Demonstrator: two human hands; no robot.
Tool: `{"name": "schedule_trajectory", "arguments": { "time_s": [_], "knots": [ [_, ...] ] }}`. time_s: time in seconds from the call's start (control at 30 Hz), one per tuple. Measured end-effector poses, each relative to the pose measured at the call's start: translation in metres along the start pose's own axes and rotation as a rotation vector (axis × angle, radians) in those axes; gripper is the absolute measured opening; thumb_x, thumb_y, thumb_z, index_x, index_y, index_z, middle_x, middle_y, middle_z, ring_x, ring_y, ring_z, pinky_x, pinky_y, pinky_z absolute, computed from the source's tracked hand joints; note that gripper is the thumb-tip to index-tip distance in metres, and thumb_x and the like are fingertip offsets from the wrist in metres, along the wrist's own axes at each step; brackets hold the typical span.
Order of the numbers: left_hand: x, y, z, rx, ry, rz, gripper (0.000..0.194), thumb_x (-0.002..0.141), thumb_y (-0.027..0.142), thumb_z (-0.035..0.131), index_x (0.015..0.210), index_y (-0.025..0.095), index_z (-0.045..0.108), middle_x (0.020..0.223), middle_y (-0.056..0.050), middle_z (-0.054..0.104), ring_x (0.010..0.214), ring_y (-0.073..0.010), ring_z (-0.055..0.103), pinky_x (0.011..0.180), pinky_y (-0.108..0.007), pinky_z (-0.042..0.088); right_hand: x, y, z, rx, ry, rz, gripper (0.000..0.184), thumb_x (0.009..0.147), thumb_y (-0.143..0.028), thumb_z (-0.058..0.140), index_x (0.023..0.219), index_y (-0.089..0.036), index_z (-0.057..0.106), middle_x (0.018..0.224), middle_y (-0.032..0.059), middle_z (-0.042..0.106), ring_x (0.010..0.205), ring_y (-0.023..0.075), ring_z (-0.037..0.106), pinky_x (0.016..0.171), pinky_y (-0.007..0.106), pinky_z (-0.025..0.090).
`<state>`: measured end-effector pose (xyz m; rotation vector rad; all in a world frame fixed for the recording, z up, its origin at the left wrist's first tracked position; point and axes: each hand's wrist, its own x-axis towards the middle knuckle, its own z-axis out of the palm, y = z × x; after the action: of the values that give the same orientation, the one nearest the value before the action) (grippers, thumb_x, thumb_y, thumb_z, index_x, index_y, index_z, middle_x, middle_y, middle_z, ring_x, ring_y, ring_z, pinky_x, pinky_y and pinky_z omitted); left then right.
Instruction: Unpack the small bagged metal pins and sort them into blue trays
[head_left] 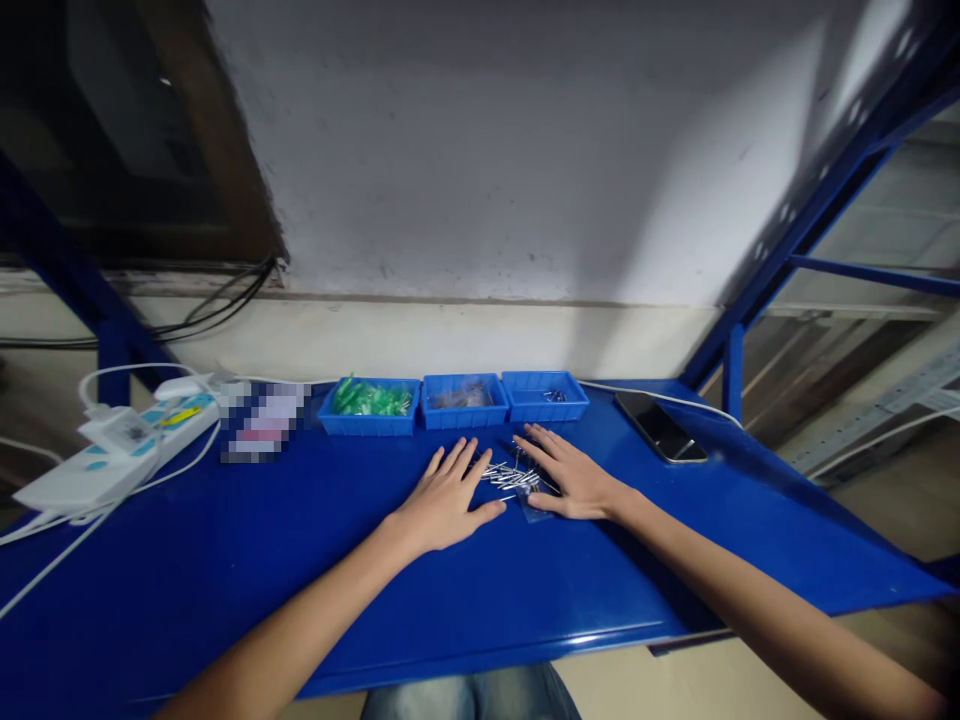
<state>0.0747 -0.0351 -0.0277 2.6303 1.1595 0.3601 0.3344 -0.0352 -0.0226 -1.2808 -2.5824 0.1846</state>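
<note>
My left hand (448, 497) lies palm down on the blue table, fingers spread, just left of a small heap of thin shiny metal pins (512, 476). They could be screws or nails; their kind is too small to make out. On the heap's right side, my right hand (568, 476) rests with its fingers apart, partly over some of the pins. A small clear plastic bag (534, 507) lies under or beside my right thumb. Neither hand grips anything.
Behind the hands stand three blue bins: one with green packets (369, 428), one with clear bags (463, 416), one with a few metal pieces (544, 408). A phone (661, 428) lies at right. A white power strip (112, 465) with cables and a blurred-out item (266, 422) are at left.
</note>
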Motion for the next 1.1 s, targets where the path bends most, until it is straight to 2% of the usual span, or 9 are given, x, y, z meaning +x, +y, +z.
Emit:
{"name": "schedule_trajectory", "arguments": {
  "time_s": [0.1, 0.2, 0.37, 0.5, 0.63, 0.87, 0.97, 1.1],
  "knots": [
    [0.005, -0.003, 0.002, 0.013, 0.011, -0.036, 0.068, 0.086, 0.059, 0.035, 0.141, 0.02, 0.028, 0.149, -0.014, 0.023, 0.137, -0.0322, 0.019, 0.107, -0.059, 0.014, 0.018, -0.009, 0.01, -0.024, -0.014, 0.019, 0.077, 0.081, -0.061, 0.047, 0.143, -0.021, 0.027, 0.148, 0.0139, 0.024, 0.136, 0.0329, 0.021, 0.109, 0.051, 0.022],
    [0.007, -0.01, 0.0, 0.035, 0.079, -0.04, 0.058, 0.089, 0.052, 0.036, 0.137, 0.02, 0.036, 0.144, -0.014, 0.034, 0.132, -0.0301, 0.031, 0.108, -0.058, 0.013, 0.036, -0.026, 0.02, -0.025, 0.012, -0.006, 0.065, 0.087, -0.054, 0.042, 0.138, -0.016, 0.037, 0.145, 0.0163, 0.031, 0.135, 0.0307, 0.026, 0.109, 0.048, 0.026],
    [0.0, -0.037, -0.011, -0.018, 0.138, 0.028, 0.036, 0.088, 0.033, 0.047, 0.123, 0.024, 0.052, 0.129, -0.009, 0.054, 0.119, -0.0251, 0.048, 0.099, -0.042, 0.036, 0.053, -0.057, 0.033, 0.014, 0.093, -0.026, 0.051, 0.092, -0.043, 0.035, 0.131, -0.012, 0.043, 0.135, 0.0184, 0.044, 0.126, 0.027, 0.04, 0.105, 0.043, 0.033],
    [-0.004, -0.047, -0.02, 0.023, 0.178, -0.025, 0.032, 0.086, 0.016, 0.044, 0.114, 0.025, 0.057, 0.114, -0.005, 0.063, 0.106, -0.0238, 0.054, 0.088, -0.04, 0.041, 0.062, -0.069, 0.033, -0.005, 0.118, -0.019, 0.043, 0.091, -0.043, 0.04, 0.122, -0.014, 0.051, 0.115, 0.0154, 0.053, 0.105, 0.0258, 0.05, 0.093, 0.042, 0.04],
    [-0.003, -0.045, -0.023, 0.013, 0.189, -0.096, 0.026, 0.084, 0.016, 0.049, 0.106, 0.024, 0.06, 0.104, -0.004, 0.065, 0.096, -0.0235, 0.055, 0.084, -0.039, 0.041, 0.065, -0.071, 0.031, -0.027, 0.142, -0.009, 0.032, 0.092, -0.039, 0.039, 0.111, -0.018, 0.055, 0.102, 0.0101, 0.053, 0.092, 0.0224, 0.05, 0.087, 0.038, 0.04],
    [0.003, -0.043, -0.022, -0.258, 0.268, -0.129, 0.017, 0.08, 0.014, 0.052, 0.092, 0.019, 0.064, 0.09, -0.004, 0.065, 0.083, -0.0172, 0.059, 0.078, -0.029, 0.046, 0.059, -0.068, 0.031, 0.032, 0.144, -0.022, 0.028, 0.091, -0.038, 0.043, 0.108, -0.018, 0.053, 0.101, 0.0094, 0.052, 0.09, 0.0221, 0.049, 0.084, 0.038, 0.04],
    [0.003, -0.04, -0.024, -0.356, 0.346, -0.127, 0.017, 0.081, 0.017, 0.051, 0.091, 0.02, 0.066, 0.09, -0.003, 0.066, 0.078, -0.0153, 0.061, 0.074, -0.027, 0.047, 0.057, -0.066, 0.032, 0.069, 0.163, -0.03, 0.028, 0.09, -0.038, 0.044, 0.108, -0.018, 0.054, 0.103, 0.0097, 0.053, 0.094, 0.0221, 0.05, 0.087, 0.039, 0.04],
    [0.004, -0.038, -0.025, -0.568, 0.519, -0.19, 0.014, 0.079, 0.024, 0.056, 0.087, 0.019, 0.067, 0.09, -0.004, 0.067, 0.08, -0.0162, 0.063, 0.076, -0.028, 0.048, 0.055, -0.067, 0.032, 0.128, 0.227, -0.034, 0.034, 0.088, -0.042, 0.048, 0.111, -0.018, 0.055, 0.106, 0.0109, 0.053, 0.103, 0.0238, 0.048, 0.089, 0.039, 0.041]
  ]
}}
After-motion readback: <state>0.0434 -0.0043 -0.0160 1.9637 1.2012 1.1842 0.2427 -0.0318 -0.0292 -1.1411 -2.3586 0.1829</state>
